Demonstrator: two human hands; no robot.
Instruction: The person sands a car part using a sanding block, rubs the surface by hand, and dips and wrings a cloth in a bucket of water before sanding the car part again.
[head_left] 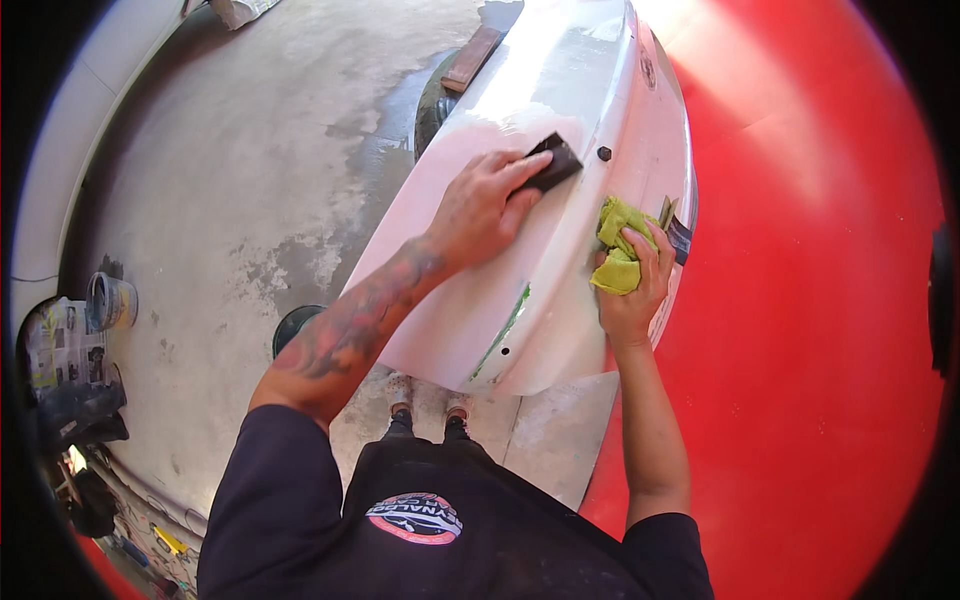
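The white panel (545,275) lies before the person, its long axis running away and slightly rightward. The right hand (640,283), nearer, clutches a crumpled yellow-green cloth (620,218) at its right side; farther along, the left hand (482,205) grasps a black block (560,165) lying ahead-right of the palm.

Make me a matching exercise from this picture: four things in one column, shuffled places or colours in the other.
Things:
1. Dark pad
2. Cloth
3. Bucket
4. Plank

Places or colours:
A. Held in the right hand
B. Brown, near the picture's top
C. Under the left hand
D. Toward the picture's left edge

Pairs: 1-C; 2-A; 3-D; 4-B
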